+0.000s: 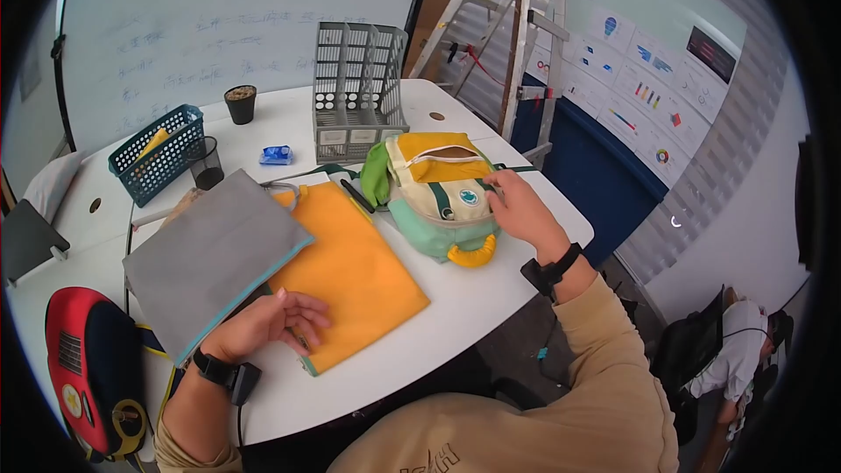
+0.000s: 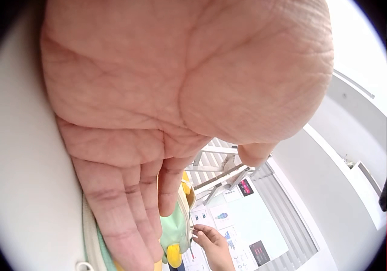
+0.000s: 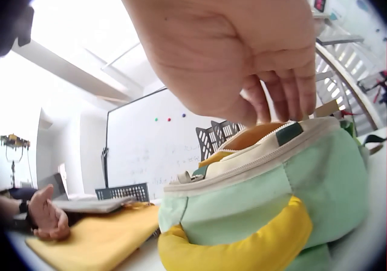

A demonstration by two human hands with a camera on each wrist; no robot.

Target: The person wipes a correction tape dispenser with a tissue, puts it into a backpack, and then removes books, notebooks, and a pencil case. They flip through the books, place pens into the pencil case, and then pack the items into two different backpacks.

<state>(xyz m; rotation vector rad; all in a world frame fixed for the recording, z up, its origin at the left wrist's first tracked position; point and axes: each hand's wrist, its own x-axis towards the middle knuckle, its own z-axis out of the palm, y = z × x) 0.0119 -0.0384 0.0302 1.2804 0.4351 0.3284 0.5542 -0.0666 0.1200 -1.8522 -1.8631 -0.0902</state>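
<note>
A small green, cream and yellow backpack [image 1: 442, 201] lies on the table with its yellow front pocket unzipped and gaping. My right hand [image 1: 524, 210] is at its right side, fingers bent at the cream panel; in the right wrist view the hand [image 3: 230, 47] hangs over the bag [image 3: 254, 192], fingertips partly hidden behind its edge, and whether they pinch it I cannot tell. My left hand [image 1: 272, 324], fingers loosely bent and holding nothing, is over the lower edge of an orange fabric folder [image 1: 359, 280]. A grey folder [image 1: 215, 254] with blue trim overlaps the orange one.
Behind stand a grey file rack [image 1: 357, 92], a teal basket [image 1: 158, 153], a mesh cup [image 1: 206, 163], a small pot [image 1: 240, 105] and a blue packet [image 1: 276, 155]. A red and navy bag [image 1: 96, 372] is at the left. A ladder [image 1: 517, 44] stands behind the table.
</note>
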